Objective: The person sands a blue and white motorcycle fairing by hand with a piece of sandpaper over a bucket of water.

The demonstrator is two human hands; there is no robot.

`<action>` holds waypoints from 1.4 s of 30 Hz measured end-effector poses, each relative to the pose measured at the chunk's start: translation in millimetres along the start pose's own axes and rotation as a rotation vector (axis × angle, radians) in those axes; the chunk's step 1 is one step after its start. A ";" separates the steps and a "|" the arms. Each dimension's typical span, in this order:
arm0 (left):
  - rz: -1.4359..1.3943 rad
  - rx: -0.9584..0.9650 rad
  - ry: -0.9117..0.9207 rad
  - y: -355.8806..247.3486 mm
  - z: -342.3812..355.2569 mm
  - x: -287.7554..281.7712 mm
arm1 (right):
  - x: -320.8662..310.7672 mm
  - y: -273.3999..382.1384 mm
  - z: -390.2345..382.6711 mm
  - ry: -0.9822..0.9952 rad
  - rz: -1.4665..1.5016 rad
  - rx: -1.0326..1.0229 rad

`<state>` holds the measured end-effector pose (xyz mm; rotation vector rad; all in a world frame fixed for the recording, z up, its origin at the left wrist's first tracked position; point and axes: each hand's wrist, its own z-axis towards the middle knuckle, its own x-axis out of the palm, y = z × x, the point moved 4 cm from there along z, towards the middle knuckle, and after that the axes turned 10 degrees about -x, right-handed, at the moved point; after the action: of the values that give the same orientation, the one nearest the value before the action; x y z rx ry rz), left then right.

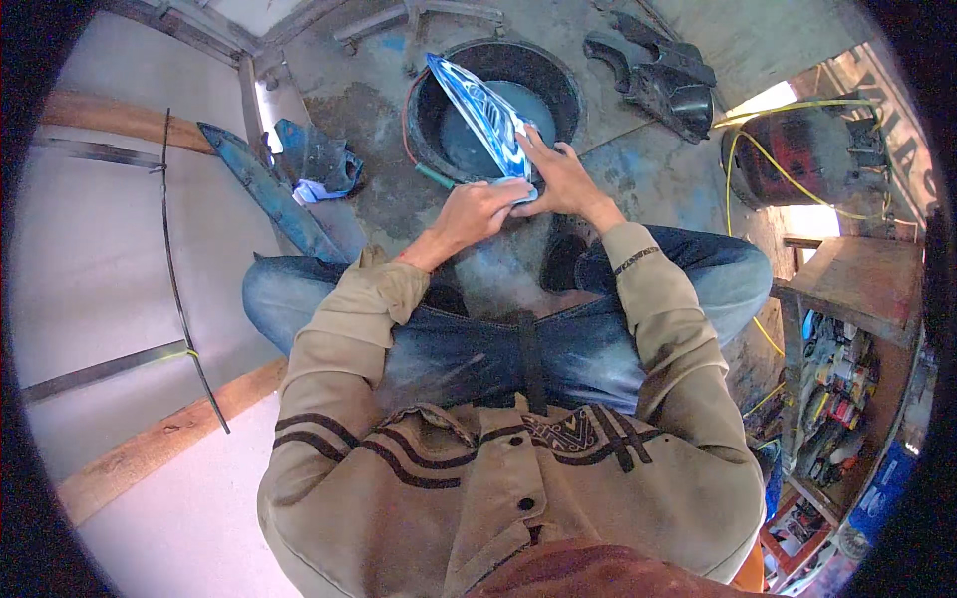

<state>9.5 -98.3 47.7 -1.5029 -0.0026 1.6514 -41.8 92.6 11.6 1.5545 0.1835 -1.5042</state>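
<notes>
A long, pointed, glossy blue and white panel (477,105), like a vehicle body panel, stands tilted over a black round tub (568,95) of cloudy water. My right hand (564,181) grips the panel's near end, fingers laid over its right face and thumb raised. My left hand (473,214) is closed at the same end, its fingertips pressed against the panel's lower edge. A small pale blue piece shows by those fingertips; whether it is a sheet or part of the panel I cannot tell.
Black moulded plastic parts (670,85) lie at the far right. A dark cylinder (797,159) with a yellow hose (736,164) stands beyond my right knee. Left of me are a long blue panel (274,199) and a crumpled blue thing (317,159). A wooden shelf (862,284) holds tools.
</notes>
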 end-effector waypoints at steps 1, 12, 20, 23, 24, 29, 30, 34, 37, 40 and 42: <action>-0.015 0.032 -0.024 -0.1 0.6 -0.9 | -0.2 0.4 0.1 -0.003 -0.004 -0.002; 0.001 -0.002 0.007 4.2 -0.6 2.4 | 3.3 -1.5 -0.2 -0.064 -0.044 -0.051; -0.025 -0.026 0.008 -6.7 1.9 -4.2 | 2.0 -1.2 -1.3 -0.054 -0.056 -0.040; 0.004 -0.045 0.027 -3.4 -0.7 -0.2 | 6.2 -5.5 -0.2 -0.070 -0.057 -0.065; -0.008 0.035 -0.002 -5.7 -2.4 1.4 | 7.8 -7.1 0.6 -0.070 -0.067 -0.070; 0.004 0.135 0.035 0.2 0.0 -1.5 | 5.5 -5.2 -1.2 -0.043 -0.081 -0.055; 0.022 0.087 0.008 6.2 3.3 -8.3 | 3.5 -1.7 -0.7 -0.037 -0.062 -0.038; 0.025 -0.017 -0.063 12.9 5.9 -14.8 | -1.6 3.7 -0.1 0.007 0.006 0.004; -0.002 0.051 -0.076 4.6 -0.8 -1.0 | 2.9 -1.0 -1.2 -0.059 -0.056 -0.058; -0.018 0.101 -0.014 -2.1 -2.7 3.4 | 6.9 -7.8 0.0 -0.036 -0.087 -0.063; -0.010 0.096 0.032 -1.6 -1.0 0.3 | 4.6 -5.8 -1.6 -0.034 -0.068 -0.050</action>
<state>11.3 -97.7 48.1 -1.4544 0.0855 1.5970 -43.5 94.7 4.4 1.4957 0.2548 -1.5667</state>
